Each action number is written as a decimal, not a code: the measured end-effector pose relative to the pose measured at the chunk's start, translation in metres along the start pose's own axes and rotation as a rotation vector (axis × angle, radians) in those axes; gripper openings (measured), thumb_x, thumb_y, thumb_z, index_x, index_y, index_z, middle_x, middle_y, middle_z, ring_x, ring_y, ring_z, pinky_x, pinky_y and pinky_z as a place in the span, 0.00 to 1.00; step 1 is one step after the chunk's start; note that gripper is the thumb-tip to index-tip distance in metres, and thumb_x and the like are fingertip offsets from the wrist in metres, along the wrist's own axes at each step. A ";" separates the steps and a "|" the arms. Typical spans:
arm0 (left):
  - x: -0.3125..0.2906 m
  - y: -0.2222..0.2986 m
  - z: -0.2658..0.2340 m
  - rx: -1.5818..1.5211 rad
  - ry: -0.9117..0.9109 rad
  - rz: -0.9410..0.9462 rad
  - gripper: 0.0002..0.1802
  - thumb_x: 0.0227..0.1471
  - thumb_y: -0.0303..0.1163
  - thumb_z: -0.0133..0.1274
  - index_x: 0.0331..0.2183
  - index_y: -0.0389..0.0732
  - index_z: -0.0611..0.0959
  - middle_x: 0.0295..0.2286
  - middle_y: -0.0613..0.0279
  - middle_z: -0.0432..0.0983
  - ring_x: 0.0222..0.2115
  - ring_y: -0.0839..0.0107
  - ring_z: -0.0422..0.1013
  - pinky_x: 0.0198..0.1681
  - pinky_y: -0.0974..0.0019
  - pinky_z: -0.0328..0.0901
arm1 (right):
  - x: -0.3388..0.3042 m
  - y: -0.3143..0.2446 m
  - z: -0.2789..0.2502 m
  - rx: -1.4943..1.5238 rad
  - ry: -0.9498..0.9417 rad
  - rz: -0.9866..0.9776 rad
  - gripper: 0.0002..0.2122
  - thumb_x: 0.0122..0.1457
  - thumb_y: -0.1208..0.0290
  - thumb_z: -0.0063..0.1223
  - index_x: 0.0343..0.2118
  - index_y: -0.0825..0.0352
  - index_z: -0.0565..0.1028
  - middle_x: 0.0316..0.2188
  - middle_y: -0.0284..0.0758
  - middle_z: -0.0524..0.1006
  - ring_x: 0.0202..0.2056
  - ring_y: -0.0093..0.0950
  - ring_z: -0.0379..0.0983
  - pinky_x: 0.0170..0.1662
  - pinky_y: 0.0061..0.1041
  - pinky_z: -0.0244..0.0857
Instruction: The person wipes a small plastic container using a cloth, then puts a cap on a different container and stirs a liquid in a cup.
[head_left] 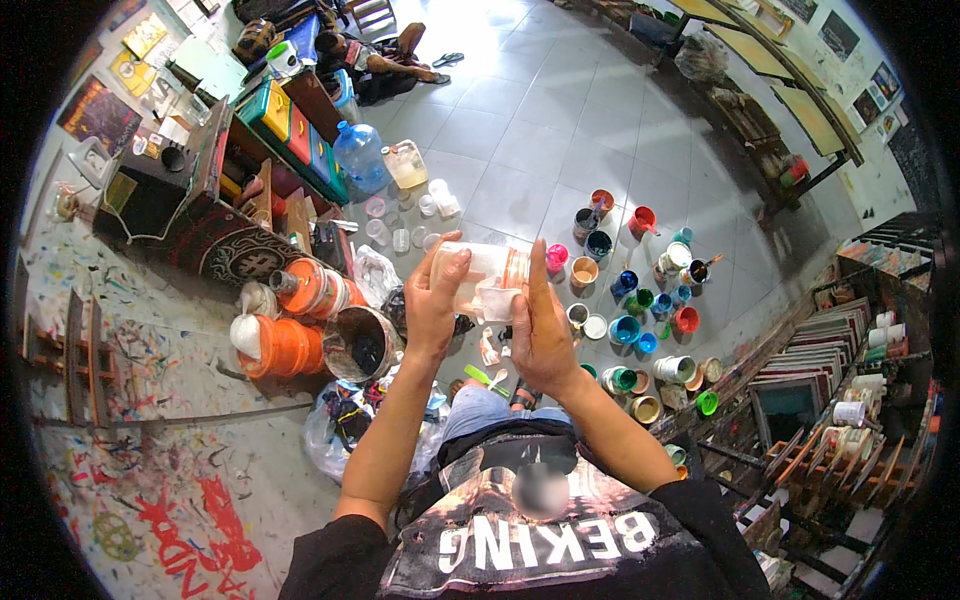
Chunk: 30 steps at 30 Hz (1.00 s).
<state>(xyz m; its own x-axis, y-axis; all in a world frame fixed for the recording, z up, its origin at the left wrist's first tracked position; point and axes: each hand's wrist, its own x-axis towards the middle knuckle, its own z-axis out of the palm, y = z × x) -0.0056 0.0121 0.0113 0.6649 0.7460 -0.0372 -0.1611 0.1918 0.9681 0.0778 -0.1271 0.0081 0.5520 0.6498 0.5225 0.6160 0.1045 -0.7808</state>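
Between my two hands, above my lap, is a translucent plastic jar (480,272), tipped on its side, with an orange band near its right end. My left hand (434,300) grips its left end, thumb on the near side. Against the other end presses my right hand (546,335), fingers stretched upward and thumb on the near side. A whitish translucent piece (497,302) shows at the jar's lower edge by my right thumb; I cannot tell whether it is separate. Below, a light green tool (476,374) lies near my legs.
Many open paint pots stand on the floor to the right, including a blue pot (625,330) and a red pot (642,220). Orange buckets (290,345), a water jug (360,157) and a rag-filled bag (345,420) are left. Another person (375,65) sits at the far left.
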 end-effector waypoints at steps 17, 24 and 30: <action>-0.002 0.005 -0.004 0.115 -0.035 0.103 0.31 0.53 0.39 0.60 0.55 0.33 0.74 0.40 0.60 0.77 0.41 0.72 0.74 0.47 0.68 0.68 | 0.005 -0.015 -0.017 0.357 -0.172 0.382 0.32 0.65 0.77 0.35 0.70 0.69 0.38 0.48 0.62 0.71 0.47 0.48 0.73 0.53 0.38 0.64; 0.000 0.007 -0.015 0.146 -0.158 0.265 0.37 0.45 0.37 0.66 0.56 0.34 0.74 0.47 0.56 0.73 0.48 0.68 0.70 0.52 0.66 0.65 | 0.012 -0.004 -0.018 0.310 -0.077 0.209 0.29 0.67 0.77 0.33 0.69 0.73 0.42 0.62 0.54 0.61 0.58 0.35 0.65 0.60 0.26 0.56; 0.003 0.002 -0.020 0.110 -0.233 0.352 0.37 0.44 0.36 0.67 0.55 0.34 0.74 0.50 0.55 0.70 0.52 0.66 0.68 0.57 0.63 0.62 | 0.016 0.001 -0.020 0.621 -0.076 0.417 0.27 0.68 0.77 0.35 0.69 0.73 0.46 0.62 0.49 0.63 0.56 0.29 0.65 0.60 0.24 0.56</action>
<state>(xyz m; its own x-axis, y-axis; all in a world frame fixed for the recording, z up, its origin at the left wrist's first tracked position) -0.0189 0.0272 0.0085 0.7319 0.5878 0.3447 -0.3372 -0.1273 0.9328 0.0985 -0.1319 0.0220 0.6163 0.7762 0.1332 -0.0787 0.2290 -0.9702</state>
